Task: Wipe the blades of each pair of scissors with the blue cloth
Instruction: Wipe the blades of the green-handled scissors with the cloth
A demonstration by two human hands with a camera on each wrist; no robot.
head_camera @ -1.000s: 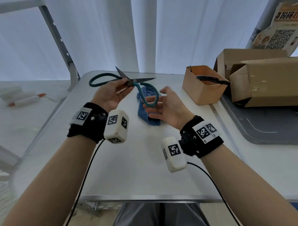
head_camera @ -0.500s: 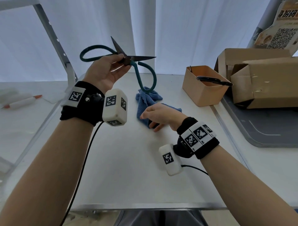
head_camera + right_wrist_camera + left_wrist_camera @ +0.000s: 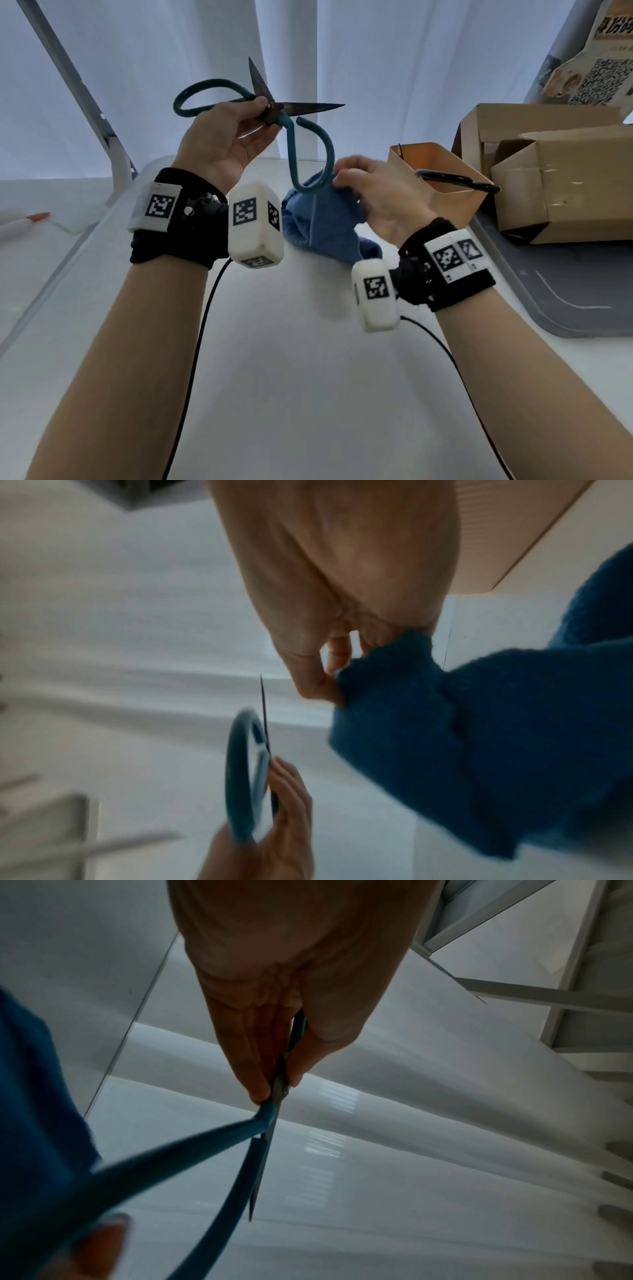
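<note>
My left hand (image 3: 236,137) pinches large scissors (image 3: 301,109) with dark blades and teal loop handles at the pivot, holding them up above the white table (image 3: 274,359). The blades stand spread apart, one pointing up, one pointing right. In the left wrist view the left hand (image 3: 274,1085) pinches the scissors (image 3: 263,1150) between thumb and fingers. My right hand (image 3: 363,192) grips the blue cloth (image 3: 329,226) and lifts it off the table, just below one teal handle. The right wrist view shows the right hand (image 3: 329,680) pinching the cloth (image 3: 462,737) beside the scissors (image 3: 246,772).
A small open cardboard box (image 3: 442,174) at the right holds a black-handled pair of scissors (image 3: 455,180). Larger cardboard boxes (image 3: 561,181) sit on a grey tray (image 3: 582,298) further right. A metal frame leg (image 3: 82,99) rises at the back left. A marker (image 3: 24,221) lies far left.
The left hand has raised the scissors higher. The right hand, which was pressing down on the cloth on the table, has gripped it and lifted it toward the scissors.
</note>
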